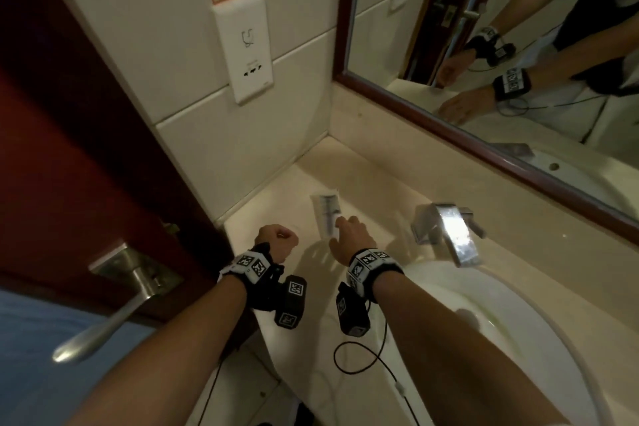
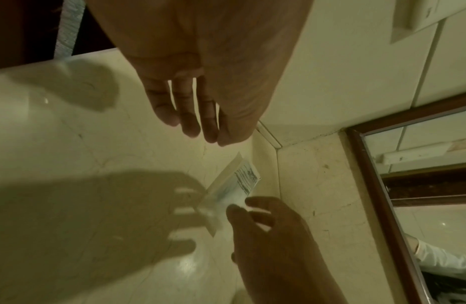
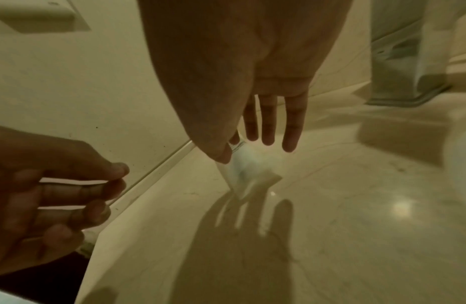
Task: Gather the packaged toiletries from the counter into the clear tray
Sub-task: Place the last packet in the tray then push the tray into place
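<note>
A flat clear packet (image 1: 326, 214) with printed text lies tilted over the beige counter (image 1: 366, 180) near the wall corner. My right hand (image 1: 340, 223) pinches its near end. In the right wrist view the thumb and forefinger of the right hand (image 3: 229, 148) hold the packet (image 3: 252, 174), the other fingers straight above it. The left wrist view shows the packet (image 2: 234, 189) lifted at one end by the right hand (image 2: 247, 207). My left hand (image 1: 280, 240) hovers to the left over the counter edge, fingers loosely curled and holding nothing. No tray shows in any view.
A chrome faucet (image 1: 449, 232) stands right of the packet, above a white basin (image 1: 511, 339). A framed mirror (image 1: 484, 45) lines the back wall. A socket panel (image 1: 243, 45) sits on the tiled left wall. A dark door with a metal handle (image 1: 121, 294) is at the left.
</note>
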`<action>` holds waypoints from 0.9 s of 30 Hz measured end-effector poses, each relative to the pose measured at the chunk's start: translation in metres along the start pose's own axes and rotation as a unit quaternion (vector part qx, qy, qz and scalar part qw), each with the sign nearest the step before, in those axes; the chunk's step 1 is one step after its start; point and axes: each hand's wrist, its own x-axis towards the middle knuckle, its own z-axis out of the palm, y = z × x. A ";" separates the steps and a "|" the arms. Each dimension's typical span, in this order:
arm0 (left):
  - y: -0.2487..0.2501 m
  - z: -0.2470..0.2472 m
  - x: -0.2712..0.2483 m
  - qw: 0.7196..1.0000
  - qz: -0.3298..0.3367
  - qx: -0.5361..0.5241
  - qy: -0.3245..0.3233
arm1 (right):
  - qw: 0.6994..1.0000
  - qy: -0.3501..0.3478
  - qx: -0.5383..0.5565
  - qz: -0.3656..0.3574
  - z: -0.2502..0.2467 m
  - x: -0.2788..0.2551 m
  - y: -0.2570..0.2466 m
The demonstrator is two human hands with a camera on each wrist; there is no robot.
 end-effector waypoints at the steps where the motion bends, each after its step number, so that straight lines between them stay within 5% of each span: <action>1: -0.001 -0.001 0.002 1.000 -0.001 0.000 -0.004 | 1.000 0.004 0.001 0.007 0.003 0.006 -0.006; 15: -0.026 -0.018 0.016 0.999 -0.027 -0.021 0.024 | 0.997 -0.002 0.052 0.061 0.029 0.042 -0.017; 20: -0.017 -0.009 0.014 0.999 -0.032 -0.015 0.007 | 0.976 -0.034 0.188 0.102 0.015 0.026 -0.006; 27: 0.014 0.030 -0.002 0.999 -0.002 0.008 -0.039 | 0.984 -0.057 0.156 0.070 -0.027 -0.018 0.027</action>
